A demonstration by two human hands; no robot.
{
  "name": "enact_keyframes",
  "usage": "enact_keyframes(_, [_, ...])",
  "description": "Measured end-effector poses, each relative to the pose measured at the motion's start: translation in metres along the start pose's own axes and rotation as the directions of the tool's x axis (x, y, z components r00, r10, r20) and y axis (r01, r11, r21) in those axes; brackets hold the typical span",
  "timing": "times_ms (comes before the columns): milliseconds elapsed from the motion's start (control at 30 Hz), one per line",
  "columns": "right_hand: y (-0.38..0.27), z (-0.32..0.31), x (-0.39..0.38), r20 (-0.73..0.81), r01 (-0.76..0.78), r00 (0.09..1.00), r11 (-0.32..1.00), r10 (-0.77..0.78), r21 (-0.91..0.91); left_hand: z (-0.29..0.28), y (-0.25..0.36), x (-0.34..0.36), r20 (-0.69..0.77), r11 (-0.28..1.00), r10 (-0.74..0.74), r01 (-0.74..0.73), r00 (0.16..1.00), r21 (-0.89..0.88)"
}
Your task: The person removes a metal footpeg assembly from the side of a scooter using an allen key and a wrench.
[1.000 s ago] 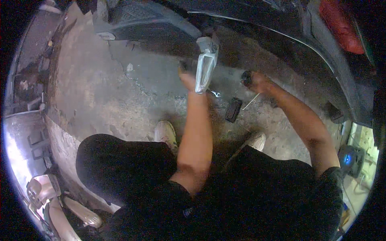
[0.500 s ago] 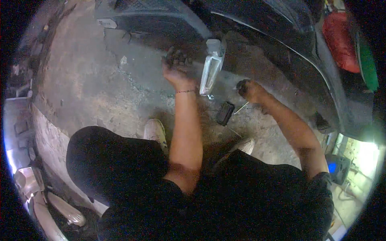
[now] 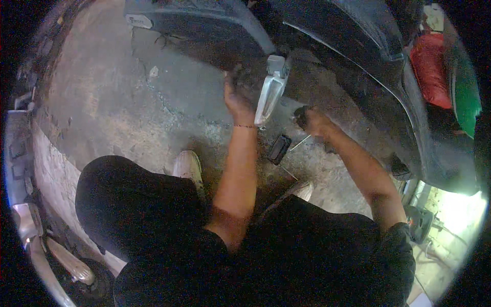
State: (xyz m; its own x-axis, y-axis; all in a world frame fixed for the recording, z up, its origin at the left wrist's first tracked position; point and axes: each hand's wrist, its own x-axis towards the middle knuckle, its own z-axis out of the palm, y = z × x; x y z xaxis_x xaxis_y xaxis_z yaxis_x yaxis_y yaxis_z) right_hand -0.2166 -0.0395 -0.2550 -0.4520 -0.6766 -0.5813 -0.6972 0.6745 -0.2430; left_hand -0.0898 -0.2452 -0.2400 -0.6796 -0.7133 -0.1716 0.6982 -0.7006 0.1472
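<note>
left hand [image 3: 236,97]: on dark panel [image 3: 204,30], grip unclear | right hand [image 3: 312,122]: fisted around thin tool [image 3: 299,143]

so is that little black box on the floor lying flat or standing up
Lying flat. The small black box rests with its broad face on the concrete floor, between the left hand and right hand, touched by neither.

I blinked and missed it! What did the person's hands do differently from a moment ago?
The left hand moved off the pale grey part and reached up under the dark car body. The right hand kept gripping its thin tool; whether it moved is hard to tell, as the camera shifted. The pale grey part stays hanging there, and the small black box remains on the concrete floor.
</note>
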Motion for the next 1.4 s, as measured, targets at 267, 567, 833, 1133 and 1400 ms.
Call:
enact_keyframes(267, [0.025,0.007,0.017,-0.085,0.156,0.983,0.986,-0.161,-0.057,0.014,-0.019,-0.007,0.012,0.997,-0.056,0.056,0.998,-0.047])
enact_keyframes(567, [-0.012,-0.026,0.015,-0.400,0.128,0.916,0.970,-0.037,0.204,-0.002,0.019,0.004,-0.215,0.962,0.155,-0.098,0.964,0.253])
enact_keyframes(833, [-0.055,-0.048,0.029,-0.188,0.052,0.982,0.972,-0.009,0.227,0.106,0.075,-0.017,-0.328,0.919,0.386,-0.328,0.862,0.218])
enact_keyframes(1133, [-0.039,0.028,0.105,-0.511,0.530,0.735,0.093,0.445,0.843,0.129,0.062,-0.022,-0.316,0.938,0.231,-0.124,0.920,0.324])
enact_keyframes(1400, [-0.165,-0.099,-0.005,-0.109,0.732,0.527,-0.385,0.843,0.563,0.056,0.089,0.004,-0.200,0.731,0.092,0.070,0.975,0.679])
